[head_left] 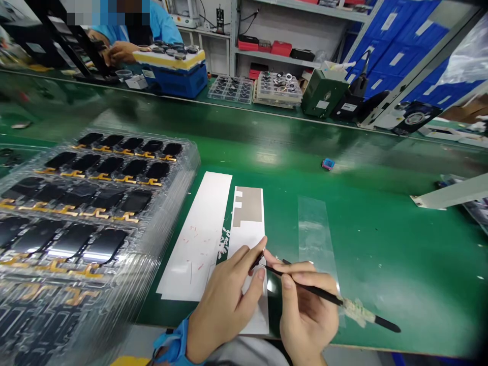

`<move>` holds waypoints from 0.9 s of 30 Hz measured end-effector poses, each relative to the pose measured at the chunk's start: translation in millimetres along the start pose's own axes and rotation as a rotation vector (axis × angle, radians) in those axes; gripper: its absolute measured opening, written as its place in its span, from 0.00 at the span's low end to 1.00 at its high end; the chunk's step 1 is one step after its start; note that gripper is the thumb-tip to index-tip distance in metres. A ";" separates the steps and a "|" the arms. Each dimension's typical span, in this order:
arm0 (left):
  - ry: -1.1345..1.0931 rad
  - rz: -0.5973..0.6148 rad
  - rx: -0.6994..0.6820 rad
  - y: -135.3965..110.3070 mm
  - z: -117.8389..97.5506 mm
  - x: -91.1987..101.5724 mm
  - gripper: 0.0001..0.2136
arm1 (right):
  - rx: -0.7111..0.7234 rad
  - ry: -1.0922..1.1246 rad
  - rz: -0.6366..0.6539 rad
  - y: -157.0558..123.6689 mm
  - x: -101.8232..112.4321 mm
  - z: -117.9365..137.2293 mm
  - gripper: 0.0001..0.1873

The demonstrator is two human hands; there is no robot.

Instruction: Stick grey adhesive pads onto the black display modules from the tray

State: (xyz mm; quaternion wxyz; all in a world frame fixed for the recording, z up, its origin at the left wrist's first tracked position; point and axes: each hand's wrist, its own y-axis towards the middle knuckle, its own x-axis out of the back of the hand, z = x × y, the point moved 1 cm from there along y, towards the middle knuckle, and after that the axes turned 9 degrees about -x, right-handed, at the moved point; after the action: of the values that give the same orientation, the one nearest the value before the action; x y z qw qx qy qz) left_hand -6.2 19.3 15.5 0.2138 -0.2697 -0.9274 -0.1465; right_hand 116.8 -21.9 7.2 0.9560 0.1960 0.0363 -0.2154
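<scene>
My left hand (232,297) is closed on a small dark flat piece (256,261), mostly hidden by the fingers; it resembles the small black screens in the tray. In my right hand (310,305) is a pair of black tweezers (318,291), its rear end wrapped in pale tape. The tweezer tips reach the dark piece between my fingers. Under my hands lies a white sheet (247,236) with a grey-brown patch of stickers (251,203) at its far end. Left of it rests another white strip (202,229) with small red marks, and white scraps (223,243) lie between them.
Stacked clear trays (179,173) of black screens with orange flex cables fill the left. A clear film strip (316,229) lies right of my hands. Farther off are a small blue-pink object (328,163), a blue box (183,79) and a co-worker in blue sleeves (163,23).
</scene>
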 end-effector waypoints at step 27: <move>0.000 -0.009 -0.029 -1.5 4.7 -2.3 0.22 | 0.010 -0.055 -0.013 1.1 -0.6 -1.0 0.11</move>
State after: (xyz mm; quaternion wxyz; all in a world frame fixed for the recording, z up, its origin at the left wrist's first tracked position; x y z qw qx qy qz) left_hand -6.7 18.9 10.1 0.2092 -0.2689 -0.9263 -0.1610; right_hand 116.7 -20.3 6.7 0.9543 0.1943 0.0102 -0.2269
